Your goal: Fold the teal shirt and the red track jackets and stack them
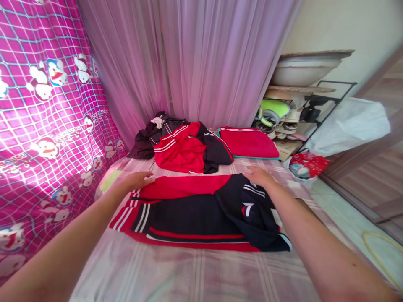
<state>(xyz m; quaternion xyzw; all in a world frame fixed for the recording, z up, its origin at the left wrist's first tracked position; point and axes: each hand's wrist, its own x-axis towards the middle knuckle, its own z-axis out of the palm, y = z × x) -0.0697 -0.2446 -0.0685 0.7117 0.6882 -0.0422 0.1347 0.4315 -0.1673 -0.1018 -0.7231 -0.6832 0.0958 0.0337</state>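
A red and black track jacket [192, 214] with white stripes lies folded flat on the bed, one black sleeve laid across its body and a white logo at the right. At its far left corner is my left hand [140, 180], thumb and fingers apart at the cloth's edge. My right hand [260, 176] is at the far right corner, over the black shoulder, fingertips stretched toward the fabric with a gap between thumb and fingers. The cloth under both hands lies flat, not lifted.
Behind the jacket lie a crumpled red and black garment [181, 153], dark clothes [143, 140] and a folded red stack [248, 142]. A rack [333, 100] with shoes and basins stands at right, near a red bag [308, 163]. Curtains [201, 63] hang behind the bed [195, 277].
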